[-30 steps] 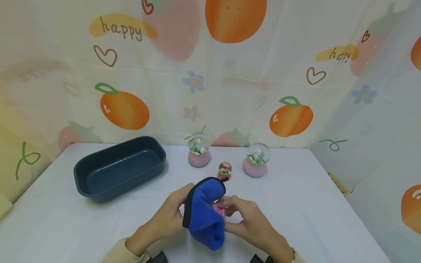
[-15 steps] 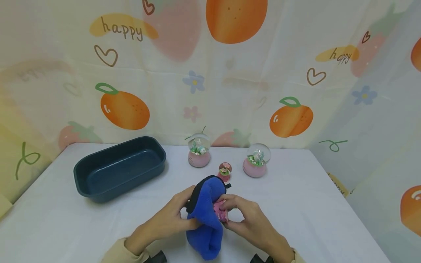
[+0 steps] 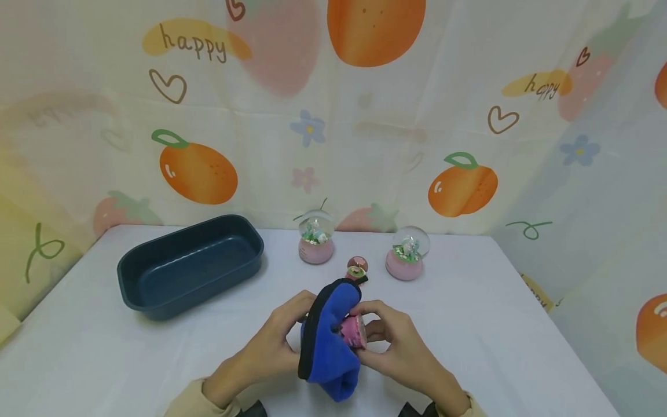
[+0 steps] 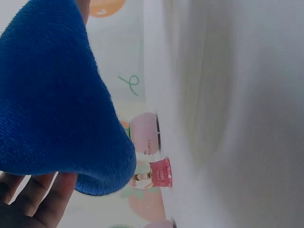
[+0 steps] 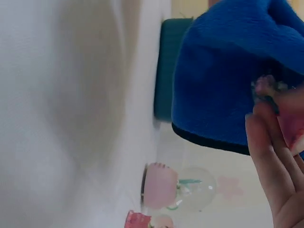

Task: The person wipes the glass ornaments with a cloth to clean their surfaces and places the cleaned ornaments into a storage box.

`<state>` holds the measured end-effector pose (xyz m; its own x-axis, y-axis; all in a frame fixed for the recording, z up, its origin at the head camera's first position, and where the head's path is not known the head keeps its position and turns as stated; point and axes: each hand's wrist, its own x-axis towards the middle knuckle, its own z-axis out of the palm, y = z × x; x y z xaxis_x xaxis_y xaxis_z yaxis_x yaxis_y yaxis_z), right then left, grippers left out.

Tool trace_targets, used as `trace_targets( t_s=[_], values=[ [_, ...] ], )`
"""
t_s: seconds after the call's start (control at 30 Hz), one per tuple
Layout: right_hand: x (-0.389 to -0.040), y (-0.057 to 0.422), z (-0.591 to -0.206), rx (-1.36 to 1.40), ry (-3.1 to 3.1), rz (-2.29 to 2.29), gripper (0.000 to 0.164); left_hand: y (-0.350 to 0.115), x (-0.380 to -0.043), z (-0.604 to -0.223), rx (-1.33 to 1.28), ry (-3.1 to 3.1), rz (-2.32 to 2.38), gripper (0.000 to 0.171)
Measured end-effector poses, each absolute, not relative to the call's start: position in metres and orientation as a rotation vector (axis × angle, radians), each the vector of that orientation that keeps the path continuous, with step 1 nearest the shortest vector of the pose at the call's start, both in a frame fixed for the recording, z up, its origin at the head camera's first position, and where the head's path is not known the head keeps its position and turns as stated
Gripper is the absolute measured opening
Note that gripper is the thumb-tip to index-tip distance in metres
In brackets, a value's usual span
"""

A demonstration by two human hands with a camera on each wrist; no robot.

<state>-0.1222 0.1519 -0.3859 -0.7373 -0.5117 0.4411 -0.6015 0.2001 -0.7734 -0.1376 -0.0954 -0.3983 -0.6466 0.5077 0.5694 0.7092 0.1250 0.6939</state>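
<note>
My left hand [image 3: 276,336] grips a blue cloth with black edging [image 3: 333,347], which hangs in folds over the near middle of the table. At the cloth's right side, my right hand [image 3: 398,339] pinches the pink base of a small snow globe [image 3: 354,332] between thumb and fingers. The base is turned sideways, its bottom toward the right palm. Its clear dome [image 5: 259,88] points into the cloth and is mostly hidden there, with a bit showing in the right wrist view. The left fingers [image 4: 54,202] lie against the cloth's far side.
A dark blue rectangular tub [image 3: 190,266] stands at the back left of the white table. Two larger snow globes on pink bases, one left [image 3: 315,246] and one right [image 3: 405,263], stand at the back. A smaller red-based globe [image 3: 356,266] is just behind the cloth.
The cloth has shifted and refolded in the left hand, whose thumb moved from its front to behind its edge. The snow globe has turned, with more of its pink base showing on the right.
</note>
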Motion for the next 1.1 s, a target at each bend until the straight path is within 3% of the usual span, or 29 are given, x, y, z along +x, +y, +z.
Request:
trace_targets(
  t_s=[0.4, 0.7, 0.93, 1.1],
  values=[
    [-0.121, 0.152, -0.386, 1.286, -2.245, 1.579, 0.044, -0.096, -0.139, -0.396, -1.262, -2.088, -1.595, 0.033],
    [-0.124, 0.152, -0.387, 1.377, -2.057, 1.345, 0.047, -0.104, -0.138, -0.394, -1.199, -2.44, -1.892, 0.043],
    [-0.127, 0.152, -0.389, 1.352, -2.02, 1.414, 0.049, -0.105, -0.14, -0.394, -1.296, -2.426, -1.878, 0.065],
    [-0.126, 0.152, -0.388, 1.269, -2.087, 1.494, 0.054, -0.103, -0.141, -0.394, -1.294, -2.307, -1.754, 0.058]
  ],
)
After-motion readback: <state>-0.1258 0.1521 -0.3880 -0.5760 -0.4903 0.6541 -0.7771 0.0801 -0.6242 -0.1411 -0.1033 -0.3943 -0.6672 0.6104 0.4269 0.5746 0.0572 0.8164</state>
